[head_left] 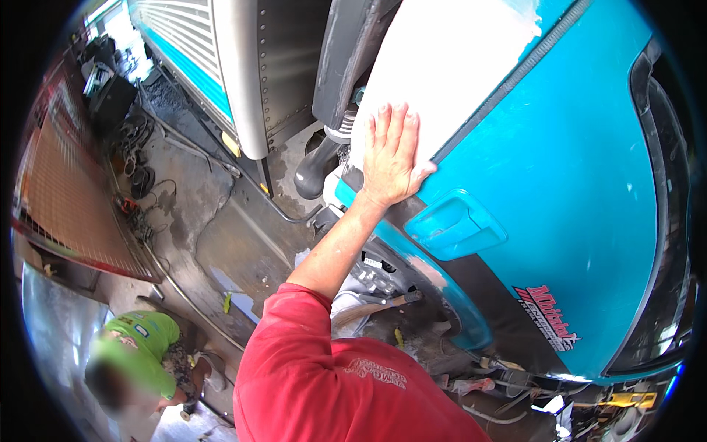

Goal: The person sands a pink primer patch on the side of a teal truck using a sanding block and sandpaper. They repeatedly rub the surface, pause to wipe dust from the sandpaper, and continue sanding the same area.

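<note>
My left hand (392,158) lies flat with outstretched fingers on the lower end of a white-coated panel (449,55) of a turquoise vehicle cab. Its thumb reaches over the dark seam toward the turquoise door (567,132). Just below the hand is a recessed turquoise door handle (458,225), untouched. A dark band with a red and white decal (545,317) crosses the lower door. No tool or cloth shows around the hand, though anything under the palm is hidden. My right hand is out of view.
A riveted metal body (247,74) stands beside the cab. Hoses and cables (140,169) trail over the concrete floor near a rust-coloured mesh panel (81,184). A person in a green shirt (143,346) is low at the left. A brush (375,306) lies near the wheel arch.
</note>
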The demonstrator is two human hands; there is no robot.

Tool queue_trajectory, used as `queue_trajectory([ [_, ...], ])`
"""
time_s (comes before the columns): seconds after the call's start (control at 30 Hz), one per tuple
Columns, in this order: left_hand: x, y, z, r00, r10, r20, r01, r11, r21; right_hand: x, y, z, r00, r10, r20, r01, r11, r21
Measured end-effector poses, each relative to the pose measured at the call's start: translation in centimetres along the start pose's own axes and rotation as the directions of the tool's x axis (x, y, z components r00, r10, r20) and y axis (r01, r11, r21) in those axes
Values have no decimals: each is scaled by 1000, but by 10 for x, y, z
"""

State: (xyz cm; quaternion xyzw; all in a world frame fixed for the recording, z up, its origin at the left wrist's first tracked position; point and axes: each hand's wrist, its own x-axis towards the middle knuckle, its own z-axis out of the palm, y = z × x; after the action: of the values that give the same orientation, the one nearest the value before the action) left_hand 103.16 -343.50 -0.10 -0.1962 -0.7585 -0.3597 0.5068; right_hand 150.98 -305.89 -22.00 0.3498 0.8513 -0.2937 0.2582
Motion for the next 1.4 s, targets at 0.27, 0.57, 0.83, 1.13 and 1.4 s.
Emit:
queue_trajectory([
  [0.27, -123, 4, 3, 898, -437, 50, 440, 887, -144, 24, -14, -11, 997, -78, 27, 80, 994, -68],
  [0.57, 133, 18, -45, 984, 65, -167, -72, 997, -33, 23, -38, -7, 998, -61, 20, 62, 994, -86],
  [0.83, 218, 29, -61, 943, -123, -309, 70, 982, -176, -17, -31, 2, 1000, 9, 7, -9, 995, -96],
  [1.13, 43, -36, -48, 944, -317, -88, 261, 885, -386, -69, -28, 11, 997, 82, -5, -82, 986, -148],
  [1.4, -40, -53, -37, 886, -460, 60, 451, 822, -349, -92, -37, 17, 995, 94, -24, -97, 979, -177],
])
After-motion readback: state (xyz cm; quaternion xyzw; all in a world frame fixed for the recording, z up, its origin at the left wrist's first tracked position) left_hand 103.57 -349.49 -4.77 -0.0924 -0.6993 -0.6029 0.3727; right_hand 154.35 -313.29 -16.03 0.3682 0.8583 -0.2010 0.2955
